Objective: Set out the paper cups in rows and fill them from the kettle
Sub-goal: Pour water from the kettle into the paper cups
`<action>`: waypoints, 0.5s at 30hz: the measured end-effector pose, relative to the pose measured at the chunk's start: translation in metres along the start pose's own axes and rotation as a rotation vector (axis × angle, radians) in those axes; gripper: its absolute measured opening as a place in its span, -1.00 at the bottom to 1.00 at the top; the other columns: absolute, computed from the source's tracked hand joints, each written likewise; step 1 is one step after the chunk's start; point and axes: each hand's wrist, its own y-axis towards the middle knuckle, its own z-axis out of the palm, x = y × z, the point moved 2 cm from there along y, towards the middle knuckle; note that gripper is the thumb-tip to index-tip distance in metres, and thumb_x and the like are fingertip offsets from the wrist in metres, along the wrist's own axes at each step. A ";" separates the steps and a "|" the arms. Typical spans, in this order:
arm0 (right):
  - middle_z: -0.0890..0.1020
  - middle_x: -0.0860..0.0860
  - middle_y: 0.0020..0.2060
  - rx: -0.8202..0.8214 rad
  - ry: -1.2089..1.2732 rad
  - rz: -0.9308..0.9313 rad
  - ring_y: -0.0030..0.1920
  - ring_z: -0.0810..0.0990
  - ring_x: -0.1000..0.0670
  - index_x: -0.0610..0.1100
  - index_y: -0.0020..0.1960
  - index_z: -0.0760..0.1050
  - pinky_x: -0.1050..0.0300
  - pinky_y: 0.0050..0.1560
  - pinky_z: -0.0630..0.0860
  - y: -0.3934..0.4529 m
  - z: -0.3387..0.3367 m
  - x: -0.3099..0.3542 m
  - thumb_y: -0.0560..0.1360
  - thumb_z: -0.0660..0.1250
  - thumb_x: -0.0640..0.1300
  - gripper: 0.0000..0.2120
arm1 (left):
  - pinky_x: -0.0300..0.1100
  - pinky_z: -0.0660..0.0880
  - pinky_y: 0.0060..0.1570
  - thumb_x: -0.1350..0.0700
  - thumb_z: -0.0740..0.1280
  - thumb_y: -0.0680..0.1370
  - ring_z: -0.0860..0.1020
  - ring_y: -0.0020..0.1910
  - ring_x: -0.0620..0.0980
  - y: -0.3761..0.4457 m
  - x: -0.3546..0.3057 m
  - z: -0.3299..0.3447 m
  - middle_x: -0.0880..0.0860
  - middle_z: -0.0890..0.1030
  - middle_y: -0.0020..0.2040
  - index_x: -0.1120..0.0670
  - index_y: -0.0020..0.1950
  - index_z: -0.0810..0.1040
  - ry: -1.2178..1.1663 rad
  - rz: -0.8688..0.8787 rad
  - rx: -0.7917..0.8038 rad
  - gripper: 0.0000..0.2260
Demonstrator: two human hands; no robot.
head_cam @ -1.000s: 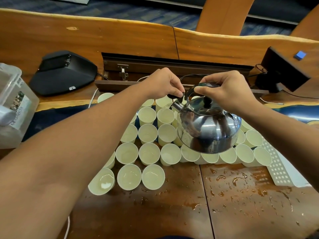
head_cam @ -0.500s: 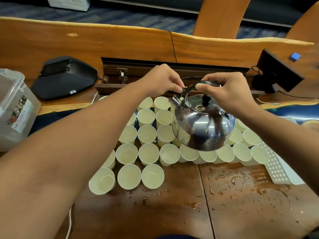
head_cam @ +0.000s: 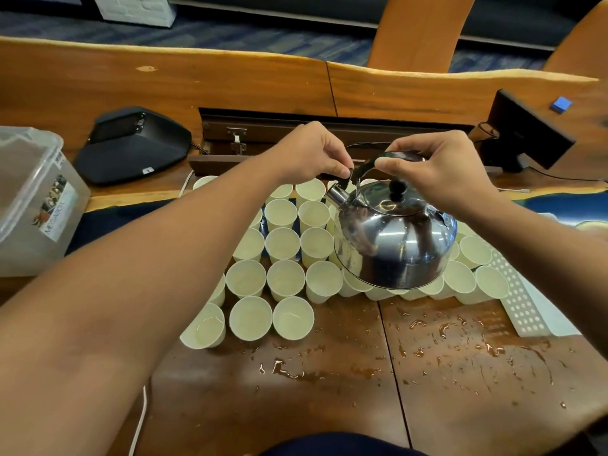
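Wet wooden desk (head_cam: 460, 373), droplets scattered near. Clear plastic bin (head_cam: 29, 205) at left edge, cut off. Black speakerphone (head_cam: 131, 146) behind. Steel kettle (head_cam: 391, 238) lifted over rows of paper cups (head_cam: 283, 245), hiding several. Right hand (head_cam: 437, 172) fingers curled round handle; left hand (head_cam: 316, 153) fingers pinching spout cap.

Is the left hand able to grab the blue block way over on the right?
Probably not now: the left hand pinches the kettle spout cap, and the blue block sits far right, beyond the black stand.
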 end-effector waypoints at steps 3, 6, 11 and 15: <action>0.67 0.10 -0.27 0.006 -0.003 0.013 -0.27 0.61 0.21 0.01 -0.10 0.67 0.35 -0.27 0.49 -0.007 0.001 0.000 0.44 0.50 0.08 -0.84 | -0.33 0.48 -0.04 0.10 0.49 0.49 0.61 -0.03 -0.22 -0.007 0.001 0.006 -0.09 0.71 -0.02 -0.04 0.00 0.73 -0.004 -0.008 -0.009 -0.89; 0.68 0.10 -0.21 0.026 -0.018 0.024 -0.18 0.64 0.16 0.01 -0.07 0.68 0.20 -0.14 0.56 -0.012 0.003 0.000 0.44 0.49 0.09 -0.83 | -0.36 0.43 -0.09 0.10 0.49 0.49 0.59 -0.03 -0.23 -0.012 0.002 0.012 -0.12 0.70 -0.07 -0.04 0.00 0.73 -0.003 -0.025 -0.016 -0.89; 0.69 0.04 -0.08 0.028 -0.045 0.030 -0.02 0.63 0.10 -0.01 0.00 0.67 0.20 -0.02 0.54 -0.018 0.004 0.004 0.44 0.49 0.07 -0.79 | -0.37 0.42 -0.14 0.11 0.48 0.50 0.59 -0.07 -0.22 -0.019 0.004 0.019 -0.18 0.67 -0.16 -0.04 -0.01 0.73 -0.020 -0.049 0.000 -0.90; 0.70 0.00 -0.10 0.039 -0.064 0.038 -0.07 0.65 0.05 -0.02 -0.03 0.68 0.10 -0.02 0.57 -0.023 0.005 0.007 0.44 0.49 0.06 -0.82 | -0.36 0.45 -0.15 0.12 0.49 0.49 0.61 -0.11 -0.21 -0.021 0.006 0.023 -0.17 0.68 -0.17 -0.06 -0.03 0.73 -0.030 -0.052 0.006 -0.90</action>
